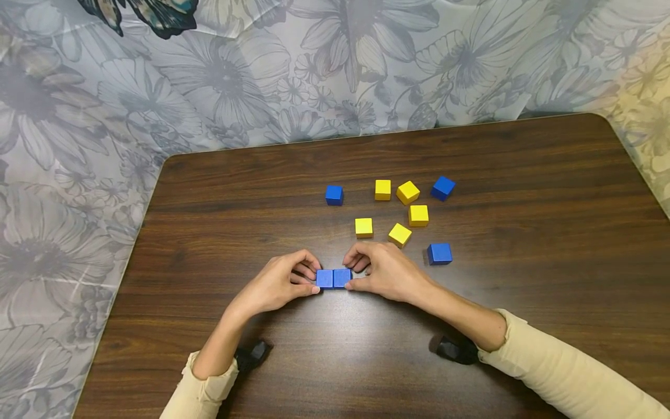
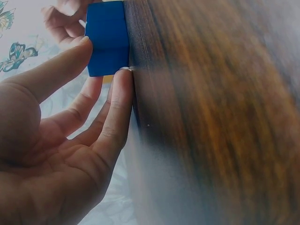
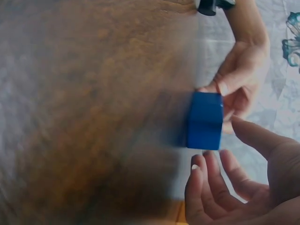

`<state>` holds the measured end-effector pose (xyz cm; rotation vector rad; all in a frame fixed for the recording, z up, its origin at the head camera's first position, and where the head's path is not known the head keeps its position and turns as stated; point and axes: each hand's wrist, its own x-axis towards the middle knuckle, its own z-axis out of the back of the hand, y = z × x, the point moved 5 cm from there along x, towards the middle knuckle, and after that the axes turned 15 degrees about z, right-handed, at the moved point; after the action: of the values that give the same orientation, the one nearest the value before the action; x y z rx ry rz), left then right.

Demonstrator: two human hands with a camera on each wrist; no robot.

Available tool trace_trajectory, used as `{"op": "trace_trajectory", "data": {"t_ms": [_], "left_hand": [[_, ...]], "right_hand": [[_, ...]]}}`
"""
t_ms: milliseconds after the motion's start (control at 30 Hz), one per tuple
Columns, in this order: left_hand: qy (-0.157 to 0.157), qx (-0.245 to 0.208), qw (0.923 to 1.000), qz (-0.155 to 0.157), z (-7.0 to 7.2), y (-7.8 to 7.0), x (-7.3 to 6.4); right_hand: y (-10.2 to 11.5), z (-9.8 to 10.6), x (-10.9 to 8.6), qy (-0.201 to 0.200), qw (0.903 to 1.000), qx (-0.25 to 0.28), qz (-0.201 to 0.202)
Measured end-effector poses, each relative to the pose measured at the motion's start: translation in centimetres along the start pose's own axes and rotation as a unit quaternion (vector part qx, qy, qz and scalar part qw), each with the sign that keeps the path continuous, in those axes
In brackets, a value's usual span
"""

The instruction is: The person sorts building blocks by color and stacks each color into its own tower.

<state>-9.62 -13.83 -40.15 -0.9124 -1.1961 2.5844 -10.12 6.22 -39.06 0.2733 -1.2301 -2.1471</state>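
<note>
Two blue cubes sit side by side, faces touching, on the table in front of me. My left hand (image 1: 282,279) pinches the left blue cube (image 1: 324,279) between thumb and fingers at its outer end. In the left wrist view, its thumb lies against the blue block (image 2: 108,33) and a fingertip sits at the lower corner. My right hand (image 1: 387,272) is around the outer end of the right blue cube (image 1: 342,278). The right wrist view shows a small gap between its thumb and the blue cube (image 3: 205,133), with loosely bent fingertips beside the far edge.
Several yellow cubes (image 1: 418,216) lie scattered beyond my right hand. Three other blue cubes stand apart: one back left (image 1: 334,195), one back right (image 1: 443,188), one right of my hand (image 1: 439,254). The brown wooden table (image 1: 235,203) ends at a floral cloth (image 1: 225,87).
</note>
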Motion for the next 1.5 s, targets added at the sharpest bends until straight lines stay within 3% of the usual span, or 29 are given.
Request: {"op": "trace_trajectory", "data": {"t_ms": [133, 433, 967, 1500], "left_hand": [[0.002, 0.0, 1.0, 0.002, 0.0, 0.0, -0.1], [0.002, -0.002, 1.0, 0.0, 0.0, -0.2, -0.2], [-0.007, 0.016, 0.9996, 0.021, 0.0, -0.2, -0.3], [-0.006, 0.014, 0.9998, 0.013, 0.0, -0.2, -0.3]], "right_hand": [[0.4, 1.0, 0.0, -0.017, 0.9996, 0.006, 0.02], [0.7, 2.7, -0.1, -0.029, 0.9994, 0.009, 0.015], [0.1, 5.7, -1.5, -0.065, 0.9971, -0.028, 0.029], [-0.8, 7.8, -3.2, -0.104, 0.992, -0.065, 0.03]]}}
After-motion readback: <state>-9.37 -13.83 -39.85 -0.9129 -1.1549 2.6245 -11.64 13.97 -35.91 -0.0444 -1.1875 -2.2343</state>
